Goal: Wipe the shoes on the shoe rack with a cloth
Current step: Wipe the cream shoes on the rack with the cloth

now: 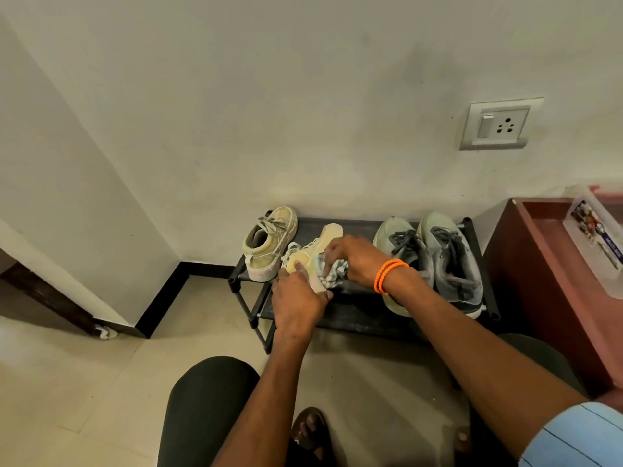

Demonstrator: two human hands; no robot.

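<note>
A low black shoe rack [357, 227] stands against the wall. On its left end sits one beige sneaker [269, 246] upright. Its mate [320, 246] lies tipped on its side above the rack's middle, and my left hand [298, 303] grips it at the heel end. My right hand [354, 261], with orange bands on the wrist, presses a bunched grey checked cloth [332, 276] against that tipped sneaker. A pair of grey sneakers [435, 261] with dark laces rests on the rack's right half.
A reddish-brown cabinet [546, 281] stands right of the rack, with a clear plastic box [596, 237] on top. A wall socket [499, 126] is above. A dark door frame [47, 298] is at left. My knees and sandalled feet are below on the tiled floor.
</note>
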